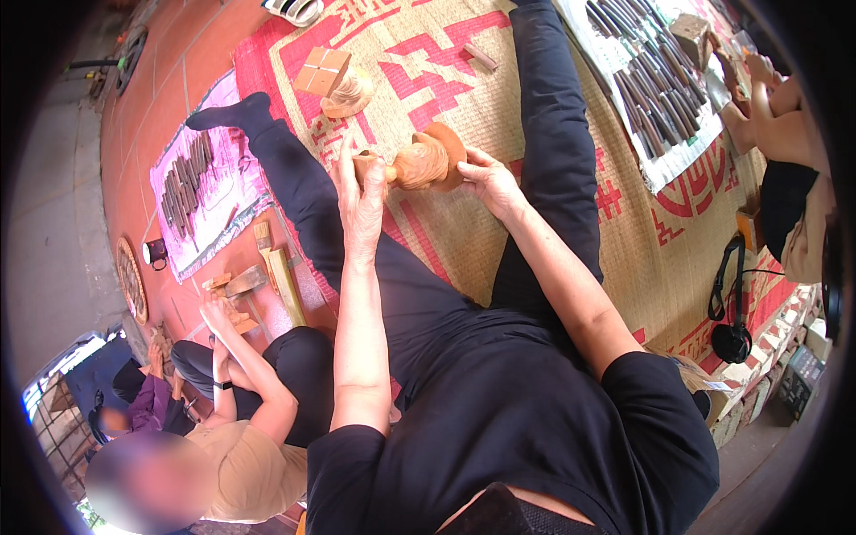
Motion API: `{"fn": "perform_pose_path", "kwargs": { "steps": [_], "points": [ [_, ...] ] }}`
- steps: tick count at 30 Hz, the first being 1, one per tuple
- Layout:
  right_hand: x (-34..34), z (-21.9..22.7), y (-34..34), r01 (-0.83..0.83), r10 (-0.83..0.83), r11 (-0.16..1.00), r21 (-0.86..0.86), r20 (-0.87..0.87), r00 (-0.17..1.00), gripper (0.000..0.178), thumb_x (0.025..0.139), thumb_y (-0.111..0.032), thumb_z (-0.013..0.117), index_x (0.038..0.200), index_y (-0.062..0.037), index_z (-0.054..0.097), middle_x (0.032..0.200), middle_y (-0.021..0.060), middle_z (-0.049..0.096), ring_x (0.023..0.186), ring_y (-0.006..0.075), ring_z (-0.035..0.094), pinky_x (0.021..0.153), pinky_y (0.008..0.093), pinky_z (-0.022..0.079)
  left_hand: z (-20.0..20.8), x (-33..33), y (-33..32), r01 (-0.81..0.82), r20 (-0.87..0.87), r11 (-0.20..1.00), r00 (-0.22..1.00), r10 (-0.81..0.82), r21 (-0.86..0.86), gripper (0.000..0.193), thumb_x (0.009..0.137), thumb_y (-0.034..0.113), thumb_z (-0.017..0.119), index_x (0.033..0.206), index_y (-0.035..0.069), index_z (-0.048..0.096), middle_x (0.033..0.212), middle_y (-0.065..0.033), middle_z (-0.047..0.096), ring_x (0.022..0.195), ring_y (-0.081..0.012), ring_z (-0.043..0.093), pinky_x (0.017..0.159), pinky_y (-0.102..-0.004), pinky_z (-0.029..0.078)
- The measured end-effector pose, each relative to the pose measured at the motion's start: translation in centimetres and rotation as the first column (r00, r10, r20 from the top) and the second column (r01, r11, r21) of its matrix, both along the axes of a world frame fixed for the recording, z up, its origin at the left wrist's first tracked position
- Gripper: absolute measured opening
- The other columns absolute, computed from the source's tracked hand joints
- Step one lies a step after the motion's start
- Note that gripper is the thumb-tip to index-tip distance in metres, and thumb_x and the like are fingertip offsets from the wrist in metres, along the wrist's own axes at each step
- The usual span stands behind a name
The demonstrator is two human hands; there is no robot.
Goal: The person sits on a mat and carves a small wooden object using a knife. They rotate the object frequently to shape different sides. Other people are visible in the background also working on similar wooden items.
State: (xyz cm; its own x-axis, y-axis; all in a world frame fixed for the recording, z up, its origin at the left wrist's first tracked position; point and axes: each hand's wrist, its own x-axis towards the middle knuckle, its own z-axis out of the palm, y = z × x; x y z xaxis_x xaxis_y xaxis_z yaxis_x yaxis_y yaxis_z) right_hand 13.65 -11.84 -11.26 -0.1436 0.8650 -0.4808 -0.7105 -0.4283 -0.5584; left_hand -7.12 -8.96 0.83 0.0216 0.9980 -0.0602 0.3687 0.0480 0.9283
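I see a rounded, pale-orange carved wooden piece (pixel 426 160) with a wider disc-like end, held above a woven red-patterned straw mat (pixel 419 53). My left hand (pixel 361 192) grips its narrow end; my right hand (pixel 489 183) cups the wide end. Chisels on a pink cloth (pixel 201 192) lie on the tiled floor

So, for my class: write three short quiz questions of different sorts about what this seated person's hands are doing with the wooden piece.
1. True or false: both hands hold the wooden carving.
2. The carving is held above: A) a woven mat, B) a metal bench, C) grass?
3. Fill in: rows of dark tools on the person's left lie on a ___ cloth.

Key: 1 true, left hand and right hand. 2 A. 3 pink.
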Motion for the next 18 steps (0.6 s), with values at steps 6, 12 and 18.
{"fn": "perform_pose_path", "kwargs": {
  "steps": [6, 12, 18],
  "points": [
    [0.0, 0.3, 0.0, 0.012, -0.013, 1.000, -0.016, -0.003, 1.000, 0.044, 0.096, -0.008, 0.060, 0.139, -0.0038, 0.051, 0.132, 0.0078, 0.059, 0.119, 0.0197, 0.058, 0.099, 0.0364, 0.049, -0.1, 0.1, 0.1, 0.036, -0.009, 0.998, 0.999, -0.035, 0.048, 0.076, 0.095, 0.050, 0.060, 0.151, 0.006, 0.033, 0.135, -0.0179, 0.043, 0.128, -0.0268, 0.041, 0.110, -0.0399, 0.032],
    [0.0, 0.3, 0.1, 0.011, -0.010, 1.000, -0.013, 0.041, 0.999, 0.041, 0.097, -0.011, 0.061, 0.137, -0.0048, 0.054, 0.131, 0.0066, 0.060, 0.118, 0.0191, 0.058, 0.096, 0.0359, 0.049, 0.4, 0.3, 0.1, 0.023, -0.016, 0.999, 1.000, -0.023, 0.025, 0.073, 0.095, 0.045, 0.061, 0.151, 0.006, 0.034, 0.136, -0.0178, 0.043, 0.128, -0.0266, 0.043, 0.110, -0.0393, 0.033],
    [2.4, 1.5, 6.4, 0.223, -0.274, 0.962, 0.160, 0.596, 0.754, 0.042, 0.090, -0.022, 0.067, 0.126, -0.0009, 0.065, 0.115, 0.0089, 0.069, 0.105, 0.0171, 0.062, 0.090, 0.0310, 0.048, -0.6, 0.2, 0.1, -0.021, -0.038, 0.998, 0.999, 0.023, 0.058, 0.071, 0.094, 0.041, 0.062, 0.150, 0.006, 0.036, 0.139, -0.0182, 0.043, 0.130, -0.0280, 0.043, 0.111, -0.0401, 0.032]
  ]
}}
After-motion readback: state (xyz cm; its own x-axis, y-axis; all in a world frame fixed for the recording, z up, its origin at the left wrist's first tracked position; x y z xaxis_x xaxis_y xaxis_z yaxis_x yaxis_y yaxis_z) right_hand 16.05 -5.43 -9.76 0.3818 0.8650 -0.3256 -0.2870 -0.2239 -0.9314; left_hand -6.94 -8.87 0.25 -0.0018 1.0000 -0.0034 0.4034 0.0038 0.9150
